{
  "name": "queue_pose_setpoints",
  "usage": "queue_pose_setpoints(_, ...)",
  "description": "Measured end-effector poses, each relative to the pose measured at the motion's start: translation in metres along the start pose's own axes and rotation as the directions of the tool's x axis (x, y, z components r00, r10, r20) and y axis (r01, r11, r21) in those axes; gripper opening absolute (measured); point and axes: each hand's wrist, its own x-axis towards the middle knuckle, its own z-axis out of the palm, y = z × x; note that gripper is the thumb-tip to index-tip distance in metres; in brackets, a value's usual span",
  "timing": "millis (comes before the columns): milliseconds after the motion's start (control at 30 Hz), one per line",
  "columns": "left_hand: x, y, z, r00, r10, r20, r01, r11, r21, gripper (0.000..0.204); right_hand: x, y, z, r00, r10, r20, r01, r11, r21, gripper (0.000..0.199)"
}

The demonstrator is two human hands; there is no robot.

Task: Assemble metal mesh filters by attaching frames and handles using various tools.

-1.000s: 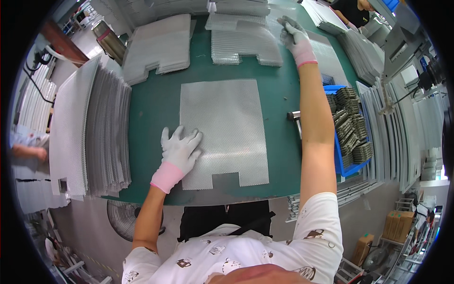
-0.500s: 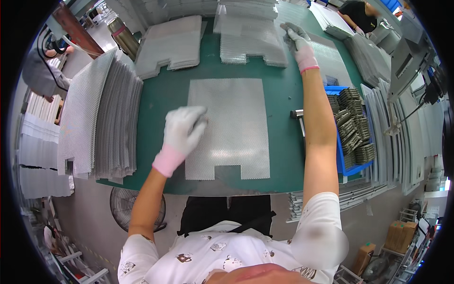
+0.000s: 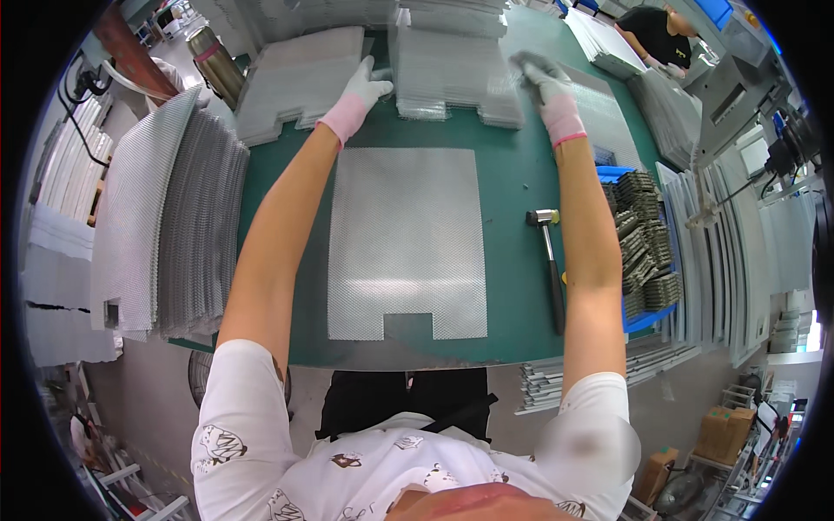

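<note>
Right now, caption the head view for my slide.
Left hand and right hand flank the notched sheet stack beyond a single sheet.

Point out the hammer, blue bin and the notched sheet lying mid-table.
Hammer (image 3: 554, 280), head view, on its dark handle.
Blue bin (image 3: 650, 319), head view, on its near wall.
Notched sheet (image 3: 407, 239), head view, centre of its face.

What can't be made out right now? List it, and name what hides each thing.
All in the head view:
- Right hand: fingertips blurred against the sheets, so its grip cannot be told.
- Left hand: whether it touches the far-left stack; too small to tell.
- Blue bin: left side hidden by the right forearm.
- Fan: mostly hidden by the left sleeve.
</note>
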Motion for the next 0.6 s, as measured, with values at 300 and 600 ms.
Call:
queue_pose_setpoints(300, 0.028, -0.022, 0.013, 0.964, -0.091, 0.250, 0.032, 0.973, 0.229, 0.079, -0.008, -0.001, 0.002, 0.997, 0.049, 0.052, -0.057, 0.983, 0.177, 0.024)
queue_pose_setpoints(600, 0.028, -0.060, 0.008, 0.946, -0.212, 0.244, 0.207, 0.977, 0.044, 0.086, -0.013, -0.020, 0.020, 0.976, 0.072, 0.205, -0.098, 0.988, 0.121, 0.034)
